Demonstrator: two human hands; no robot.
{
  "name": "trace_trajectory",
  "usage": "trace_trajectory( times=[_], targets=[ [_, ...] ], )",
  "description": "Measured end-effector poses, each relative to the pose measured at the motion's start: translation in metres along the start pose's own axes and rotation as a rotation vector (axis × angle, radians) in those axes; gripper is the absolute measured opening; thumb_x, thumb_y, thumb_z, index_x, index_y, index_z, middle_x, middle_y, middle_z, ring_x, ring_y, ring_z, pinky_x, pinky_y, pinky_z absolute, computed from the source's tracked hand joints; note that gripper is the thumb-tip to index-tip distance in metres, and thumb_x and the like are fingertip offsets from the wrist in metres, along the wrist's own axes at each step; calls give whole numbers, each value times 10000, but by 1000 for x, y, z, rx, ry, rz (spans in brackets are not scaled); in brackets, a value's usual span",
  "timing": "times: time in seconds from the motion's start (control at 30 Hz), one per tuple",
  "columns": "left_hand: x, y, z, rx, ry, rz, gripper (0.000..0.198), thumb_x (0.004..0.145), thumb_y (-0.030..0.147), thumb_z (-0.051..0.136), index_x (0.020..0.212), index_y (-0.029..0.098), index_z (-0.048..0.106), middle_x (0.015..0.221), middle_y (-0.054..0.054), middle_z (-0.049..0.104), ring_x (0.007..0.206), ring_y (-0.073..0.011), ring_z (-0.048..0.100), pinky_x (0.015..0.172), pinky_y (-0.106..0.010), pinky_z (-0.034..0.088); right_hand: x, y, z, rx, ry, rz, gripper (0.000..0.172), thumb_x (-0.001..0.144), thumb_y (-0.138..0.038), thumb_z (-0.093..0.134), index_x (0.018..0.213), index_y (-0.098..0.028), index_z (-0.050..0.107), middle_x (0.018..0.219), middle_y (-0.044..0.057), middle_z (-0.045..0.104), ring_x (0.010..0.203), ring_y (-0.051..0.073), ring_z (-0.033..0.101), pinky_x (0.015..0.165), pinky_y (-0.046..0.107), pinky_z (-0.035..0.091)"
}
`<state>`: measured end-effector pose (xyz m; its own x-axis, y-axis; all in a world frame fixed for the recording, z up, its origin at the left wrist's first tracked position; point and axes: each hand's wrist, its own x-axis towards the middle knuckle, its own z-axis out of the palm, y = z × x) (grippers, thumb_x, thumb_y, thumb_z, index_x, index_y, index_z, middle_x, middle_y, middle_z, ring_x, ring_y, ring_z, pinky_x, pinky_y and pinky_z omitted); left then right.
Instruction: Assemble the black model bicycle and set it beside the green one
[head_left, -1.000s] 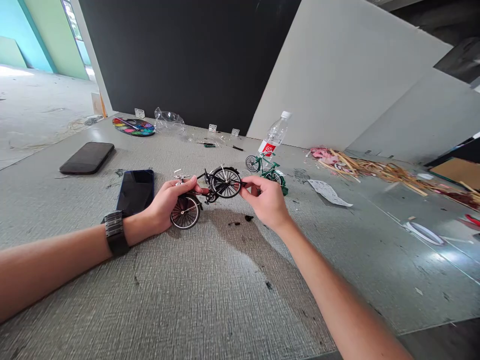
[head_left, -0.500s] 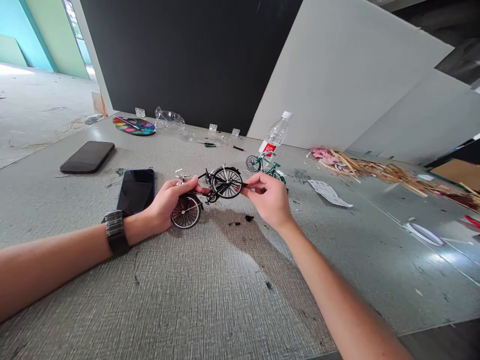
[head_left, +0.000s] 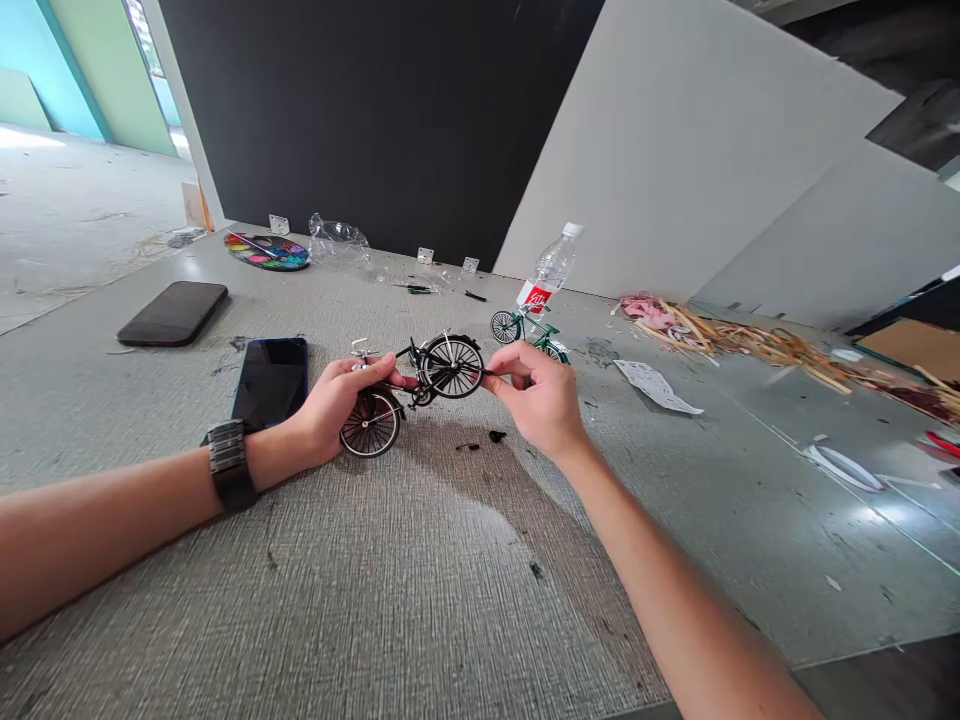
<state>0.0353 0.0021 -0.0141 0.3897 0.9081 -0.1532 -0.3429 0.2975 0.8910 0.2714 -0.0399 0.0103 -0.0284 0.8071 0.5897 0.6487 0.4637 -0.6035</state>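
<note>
A small black model bicycle is held just above the grey table. My left hand grips its frame near the front wheel, fingers wrapped round it, with a dark watch on that wrist. My right hand pinches a thin black piece at the rim of the rear wheel. Two tiny black parts lie on the table under my hands. A green model bicycle stands just behind my right hand.
Two dark phones lie to the left. A plastic bottle, a paint palette and a clear bag stand further back. Wood strips and scraps litter the right side, with a paper slip nearer.
My right hand has shifted slightly at the rear wheel, its fingers pinching a little higher. The bicycle and my left hand have barely moved.
</note>
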Motion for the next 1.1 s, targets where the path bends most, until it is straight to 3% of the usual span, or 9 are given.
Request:
trace_trajectory(
  times=[0.2,0.33,0.47,0.6,0.73,0.87,1.1],
  targets=[
    [1,-2,-1,39,13,32,265,858,338,672,720,111,670,849,-92,741,474,-75,560,428,-186,438,0,-6,-6,-108,-139,-20,153,849,-207,645,992,-256,670,831,-18,737,509,88,471,572,280,404],
    [1,-3,-1,50,7,28,263,851,352,682,742,113,687,806,-68,724,461,-76,559,419,-187,427,-1,-10,-8,-184,-183,-29,223,848,-167,591,1018,-256,704,823,-28,716,477,70,357,599,288,403],
    [1,-3,-1,62,22,26,263,853,352,681,753,109,692,819,-68,727,455,-74,558,421,-188,434,-1,-13,-8,-178,-192,-4,167,863,-256,621,996,-244,721,795,-23,700,480,76,319,546,290,353],
    [1,-3,-1,62,22,32,271,855,351,676,734,108,684,886,-97,745,474,-75,560,432,-189,441,1,-13,-5,-174,-119,-19,142,890,-326,641,944,-245,745,748,-23,689,502,88,362,530,288,332],
    [1,-3,0,64,27,40,270,848,357,683,727,116,678,906,-103,751,478,-76,561,430,-193,435,1,-12,-1,-149,9,-76,84,867,-280,685,897,-249,758,833,-10,700,551,96,415,544,285,351],
    [1,-3,0,56,28,28,272,838,367,692,718,124,664,906,-98,753,482,-78,562,438,-197,438,0,-11,3,-83,106,-45,46,840,-268,714,860,-239,743,753,-12,662,572,109,452,544,283,360],
    [-1,0,1,59,38,-9,270,832,362,695,708,124,657,877,-88,753,469,-81,560,440,-203,435,-3,-9,8,-50,123,-17,74,849,-295,699,840,-223,715,810,9,692,602,116,495,542,282,372]
  ],
)
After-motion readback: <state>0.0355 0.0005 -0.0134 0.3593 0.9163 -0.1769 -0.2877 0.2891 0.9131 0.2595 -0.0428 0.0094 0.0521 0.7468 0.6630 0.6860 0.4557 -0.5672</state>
